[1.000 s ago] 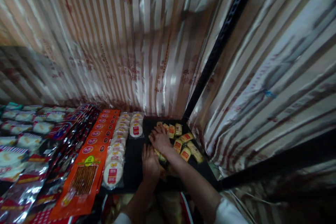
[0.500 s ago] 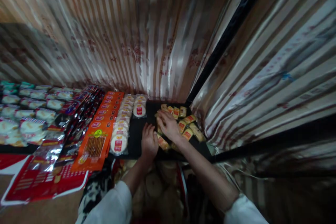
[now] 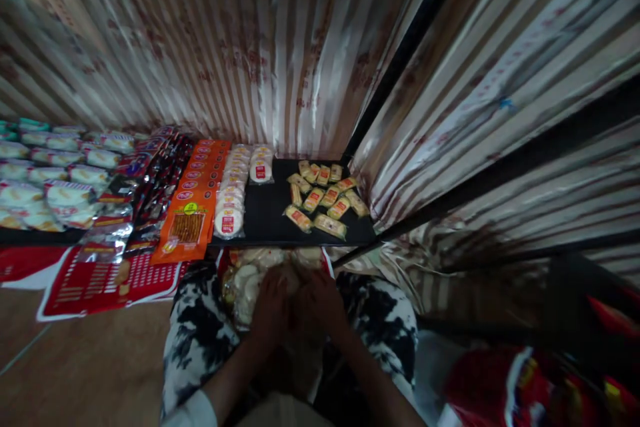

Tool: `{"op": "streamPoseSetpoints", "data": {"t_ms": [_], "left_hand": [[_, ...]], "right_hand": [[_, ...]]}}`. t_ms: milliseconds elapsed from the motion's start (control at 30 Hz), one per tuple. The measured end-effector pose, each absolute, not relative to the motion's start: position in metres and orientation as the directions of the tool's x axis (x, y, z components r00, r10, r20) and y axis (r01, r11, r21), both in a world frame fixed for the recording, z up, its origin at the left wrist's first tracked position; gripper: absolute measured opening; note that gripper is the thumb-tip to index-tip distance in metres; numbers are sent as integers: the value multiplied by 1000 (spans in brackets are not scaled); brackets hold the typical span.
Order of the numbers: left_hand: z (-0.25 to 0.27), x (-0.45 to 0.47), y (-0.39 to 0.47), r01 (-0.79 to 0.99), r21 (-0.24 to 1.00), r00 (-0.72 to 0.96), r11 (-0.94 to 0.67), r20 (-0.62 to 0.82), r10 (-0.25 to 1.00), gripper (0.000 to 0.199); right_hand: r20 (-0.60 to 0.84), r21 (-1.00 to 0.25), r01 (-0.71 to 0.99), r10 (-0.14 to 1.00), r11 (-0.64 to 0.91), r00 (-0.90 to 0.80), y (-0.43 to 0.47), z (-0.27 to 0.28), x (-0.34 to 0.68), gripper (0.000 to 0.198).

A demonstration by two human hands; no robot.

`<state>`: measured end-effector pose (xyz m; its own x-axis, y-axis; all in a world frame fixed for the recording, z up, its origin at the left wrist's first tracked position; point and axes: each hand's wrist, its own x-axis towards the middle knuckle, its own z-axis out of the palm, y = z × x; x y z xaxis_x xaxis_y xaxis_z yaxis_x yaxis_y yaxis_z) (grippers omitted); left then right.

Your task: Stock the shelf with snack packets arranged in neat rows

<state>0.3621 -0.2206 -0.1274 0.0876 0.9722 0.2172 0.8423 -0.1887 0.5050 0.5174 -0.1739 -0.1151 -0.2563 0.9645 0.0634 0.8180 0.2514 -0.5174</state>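
Both hands are low between my knees, in deep shadow over a red-rimmed box of wrapped, pale, round snacks. My left hand has its fingers curled down among them. Beside it, my right hand is curled in the same way. Whatever the fingers grip is too dark to make out. Beyond the box, several small yellow wrapped snack packets lie loosely grouped on the right part of a black shelf.
Left along the shelf are rows of round white crackers, orange snack bags, dark red packets and white-wrapped packs. A red basket sits below. Striped sheeting and a black post stand behind. Red bags lie lower right.
Both hands have left the yellow packets on the shelf and moved down into the box between my knees. The view has tipped lower, showing my legs and the floor.
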Motion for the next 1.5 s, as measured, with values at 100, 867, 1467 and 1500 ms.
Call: {"op": "streamPoseSetpoints", "data": {"t_ms": [100, 867, 1467, 1500], "left_hand": [[-124, 370, -234, 851, 475, 149, -225, 193, 970, 32], [-157, 370, -202, 949, 247, 162, -194, 143, 976, 25], [-117, 402, -242, 709, 683, 75, -174, 172, 982, 46], [-116, 402, -243, 686, 710, 53, -159, 170, 984, 44]], "right_hand": [[8, -503, 852, 986, 148, -166, -184, -122, 533, 35], [59, -584, 811, 998, 41, -8, -187, -168, 532, 34], [-119, -860, 489, 989, -147, 86, -179, -102, 510, 27], [-127, -882, 448, 989, -147, 74, -180, -97, 507, 28]]}}
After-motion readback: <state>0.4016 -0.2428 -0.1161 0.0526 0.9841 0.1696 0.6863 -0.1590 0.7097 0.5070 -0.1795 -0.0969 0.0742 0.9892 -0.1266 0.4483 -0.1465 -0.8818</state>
